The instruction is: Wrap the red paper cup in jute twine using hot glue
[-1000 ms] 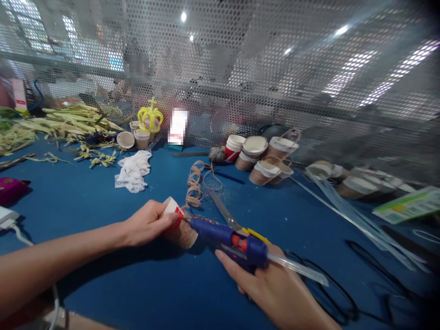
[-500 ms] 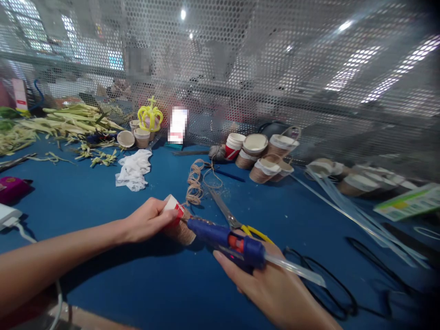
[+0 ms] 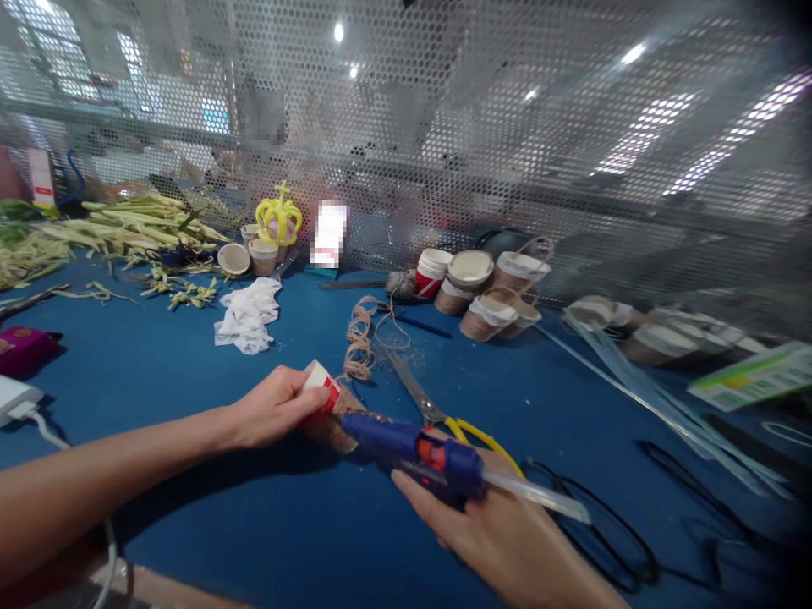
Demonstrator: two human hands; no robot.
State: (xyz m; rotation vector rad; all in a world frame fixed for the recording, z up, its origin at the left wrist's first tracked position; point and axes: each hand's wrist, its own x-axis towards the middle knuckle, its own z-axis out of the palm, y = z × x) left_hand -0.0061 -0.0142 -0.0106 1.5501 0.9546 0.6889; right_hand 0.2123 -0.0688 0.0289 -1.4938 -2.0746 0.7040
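Cup [image 3: 330,406] with red print too small to read, wrapped in rough string, tilts over the blue table [image 3: 254,524]; left hand [image 3: 276,406] grips it, right hand [image 3: 485,516] grips a blue glue gun [image 3: 412,444].

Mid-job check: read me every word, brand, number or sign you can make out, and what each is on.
No text is legible here.
Twine-wrapped paper cup in the left hand: white marks on red, blurred and partly covered.
Blue glue gun in the right hand: faint marking, too small.
Green-and-white packet at right: blurred.
Lit screen at the back: pixelated.
White-and-red box at far left: too small.
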